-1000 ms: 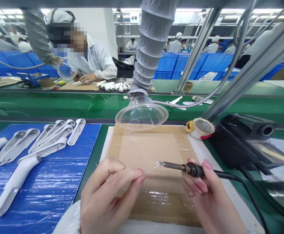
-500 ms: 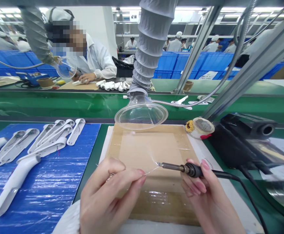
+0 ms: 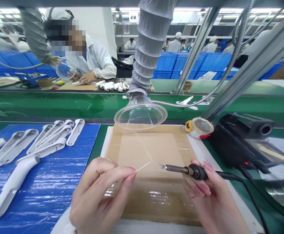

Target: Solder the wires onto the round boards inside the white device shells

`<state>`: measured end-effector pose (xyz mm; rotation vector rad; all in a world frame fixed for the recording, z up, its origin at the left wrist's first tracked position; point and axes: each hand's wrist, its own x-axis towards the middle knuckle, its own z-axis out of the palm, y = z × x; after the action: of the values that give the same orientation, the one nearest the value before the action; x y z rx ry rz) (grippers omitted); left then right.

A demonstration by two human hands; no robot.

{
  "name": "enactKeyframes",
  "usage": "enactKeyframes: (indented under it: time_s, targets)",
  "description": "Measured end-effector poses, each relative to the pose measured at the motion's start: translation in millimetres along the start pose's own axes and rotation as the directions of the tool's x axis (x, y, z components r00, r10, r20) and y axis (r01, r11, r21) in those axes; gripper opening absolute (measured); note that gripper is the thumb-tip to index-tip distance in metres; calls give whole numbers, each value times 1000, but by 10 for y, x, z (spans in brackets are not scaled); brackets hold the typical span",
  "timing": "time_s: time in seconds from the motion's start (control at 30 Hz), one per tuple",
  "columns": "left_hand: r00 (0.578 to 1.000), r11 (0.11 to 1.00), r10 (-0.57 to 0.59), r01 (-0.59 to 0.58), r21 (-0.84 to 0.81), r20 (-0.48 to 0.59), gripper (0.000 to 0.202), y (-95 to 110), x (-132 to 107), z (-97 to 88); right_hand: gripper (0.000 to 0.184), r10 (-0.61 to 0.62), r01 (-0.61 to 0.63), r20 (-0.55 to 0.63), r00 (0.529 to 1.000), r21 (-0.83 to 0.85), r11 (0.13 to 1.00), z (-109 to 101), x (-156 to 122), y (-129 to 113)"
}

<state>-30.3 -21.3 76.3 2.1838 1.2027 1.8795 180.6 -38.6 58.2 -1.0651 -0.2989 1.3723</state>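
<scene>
Between thumb and forefinger, my left hand (image 3: pixel 103 191) pinches a thin silvery solder wire (image 3: pixel 143 167), its free end pointing right. My right hand (image 3: pixel 205 188) is wrapped round the black handle of a soldering iron (image 3: pixel 178 169). The iron's shiny tip faces the wire's end, with a small gap between them. A faint wisp of smoke rises above the gap. Both hands are over a brown cardboard sheet (image 3: pixel 144 146) with taped edges.
A clear fume hood (image 3: pixel 140 117) hangs over the cardboard. White plastic housings (image 3: pixel 17 182) lie on a blue mat (image 3: pixel 59 182) at left. The black soldering station (image 3: pixel 244 139) and a round tip-cleaning pot (image 3: pixel 200 127) stand at right. Across the green belt (image 3: pixel 93 105), a co-worker (image 3: pixel 93 61) handles white parts.
The wire's end was touching the iron's tip; now they are apart. My left hand has moved left and my right hand slightly right. White parts on the belt have shifted right.
</scene>
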Motion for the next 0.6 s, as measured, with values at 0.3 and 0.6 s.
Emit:
enactKeyframes:
  time_s: [0.3, 0.6]
  targets:
    - [997, 998, 32, -34, 44, 64, 28, -60, -55, -51, 26, 112, -129, 81, 990, 252, 959, 42, 116, -24]
    - [992, 994, 3, -17, 112, 129, 23, -73, -87, -78, 38, 266, -271, 84, 960, 504, 820, 26, 105, -55]
